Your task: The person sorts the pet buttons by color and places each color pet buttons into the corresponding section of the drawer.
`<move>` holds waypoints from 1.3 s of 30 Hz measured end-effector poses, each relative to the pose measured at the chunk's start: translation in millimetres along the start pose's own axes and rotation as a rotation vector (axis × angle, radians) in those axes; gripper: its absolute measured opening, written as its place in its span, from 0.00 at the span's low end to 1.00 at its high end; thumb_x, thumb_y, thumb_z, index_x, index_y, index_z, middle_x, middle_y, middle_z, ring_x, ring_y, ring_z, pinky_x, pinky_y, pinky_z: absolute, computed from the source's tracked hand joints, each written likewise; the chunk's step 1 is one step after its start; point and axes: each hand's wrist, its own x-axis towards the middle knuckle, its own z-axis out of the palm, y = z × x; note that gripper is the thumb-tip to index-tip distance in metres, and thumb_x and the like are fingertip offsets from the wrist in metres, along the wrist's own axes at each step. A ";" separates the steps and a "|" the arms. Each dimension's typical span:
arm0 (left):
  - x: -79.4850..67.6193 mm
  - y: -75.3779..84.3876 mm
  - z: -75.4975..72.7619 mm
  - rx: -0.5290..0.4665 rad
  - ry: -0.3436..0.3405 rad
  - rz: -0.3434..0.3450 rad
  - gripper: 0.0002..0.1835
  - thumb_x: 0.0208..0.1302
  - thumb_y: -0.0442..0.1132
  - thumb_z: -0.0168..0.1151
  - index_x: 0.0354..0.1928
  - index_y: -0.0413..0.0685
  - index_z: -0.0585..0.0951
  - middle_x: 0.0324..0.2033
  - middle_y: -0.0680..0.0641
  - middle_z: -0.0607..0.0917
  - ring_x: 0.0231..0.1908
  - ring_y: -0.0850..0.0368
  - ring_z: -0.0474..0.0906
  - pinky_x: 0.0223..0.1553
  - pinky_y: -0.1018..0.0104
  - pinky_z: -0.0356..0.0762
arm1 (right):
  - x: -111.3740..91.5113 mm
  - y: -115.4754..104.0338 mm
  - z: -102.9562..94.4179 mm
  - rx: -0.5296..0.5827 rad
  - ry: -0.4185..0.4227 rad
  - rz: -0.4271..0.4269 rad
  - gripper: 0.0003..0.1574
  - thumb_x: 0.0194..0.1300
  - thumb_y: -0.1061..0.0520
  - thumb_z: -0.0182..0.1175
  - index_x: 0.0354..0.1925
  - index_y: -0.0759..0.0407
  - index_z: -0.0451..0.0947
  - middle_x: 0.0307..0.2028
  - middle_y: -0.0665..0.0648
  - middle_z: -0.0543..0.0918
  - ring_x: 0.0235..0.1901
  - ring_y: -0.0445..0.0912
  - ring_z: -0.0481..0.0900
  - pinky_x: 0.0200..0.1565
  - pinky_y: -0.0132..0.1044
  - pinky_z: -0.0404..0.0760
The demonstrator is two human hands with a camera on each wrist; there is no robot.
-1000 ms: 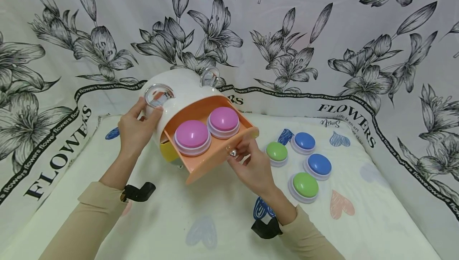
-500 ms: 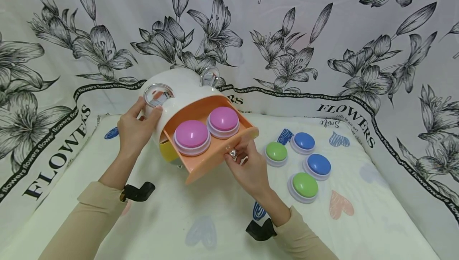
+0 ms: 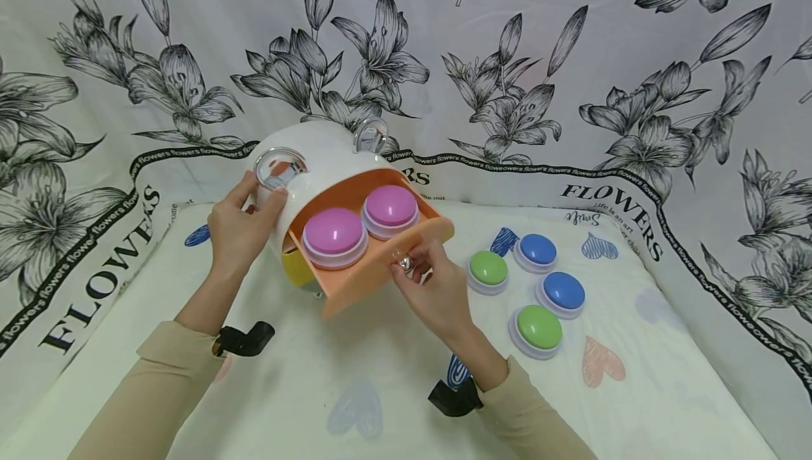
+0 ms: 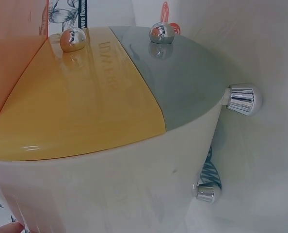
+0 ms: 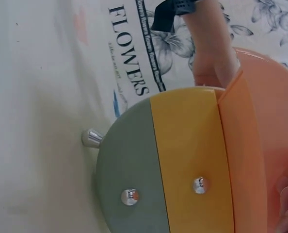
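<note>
A rounded white drawer box (image 3: 317,146) with chrome rings on top has its orange drawer (image 3: 358,284) pulled out. Inside sit two pink dome-topped buttons, a nearer one (image 3: 333,231) and a farther one (image 3: 390,205). My right hand (image 3: 440,291) pinches the drawer's silver knob (image 3: 404,263). At the box's left side, my left hand (image 3: 246,224) grips the shell, thumb on the near face below a chrome ring (image 3: 280,168). Below the orange drawer, a yellow drawer (image 4: 86,97) and a grey-green drawer (image 5: 132,165) are closed, each with a silver knob.
Right of the box lie two green buttons, one farther back (image 3: 488,268) and one nearer (image 3: 539,327), beside two blue buttons (image 3: 538,249). They rest on a pale heart-print cloth (image 3: 285,403). A flower-print curtain (image 3: 444,94) rises behind. Chrome feet (image 4: 243,99) stick out under the box.
The orange drawer has slid slightly inward with the two pink buttons, my right hand moving left and a little up on its knob. My left hand has stayed in place.
</note>
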 end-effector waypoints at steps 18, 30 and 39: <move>1.9 -1.7 0.0 -0.007 0.014 0.040 0.30 0.58 0.55 0.59 0.62 0.52 0.71 0.65 0.52 0.65 0.65 0.56 0.60 0.58 0.54 0.68 | 29.9 -1.6 21.7 -0.050 -0.002 0.016 0.17 0.52 0.57 0.67 0.33 0.59 0.68 0.20 0.51 0.77 0.19 0.38 0.72 0.21 0.24 0.72; 1.3 -1.5 -0.1 0.020 0.003 0.012 0.32 0.58 0.57 0.58 0.64 0.55 0.69 0.66 0.54 0.63 0.66 0.56 0.60 0.57 0.54 0.69 | 44.9 -1.6 35.6 -0.097 -0.023 0.030 0.17 0.54 0.55 0.66 0.34 0.57 0.67 0.21 0.51 0.78 0.19 0.38 0.70 0.20 0.25 0.69; 1.2 -0.4 -0.6 0.034 -0.009 -0.022 0.34 0.58 0.59 0.57 0.65 0.56 0.66 0.67 0.56 0.61 0.66 0.57 0.59 0.57 0.56 0.69 | 56.1 -2.7 44.8 -0.136 -0.053 0.025 0.17 0.56 0.53 0.65 0.35 0.57 0.66 0.24 0.51 0.79 0.18 0.38 0.69 0.18 0.25 0.68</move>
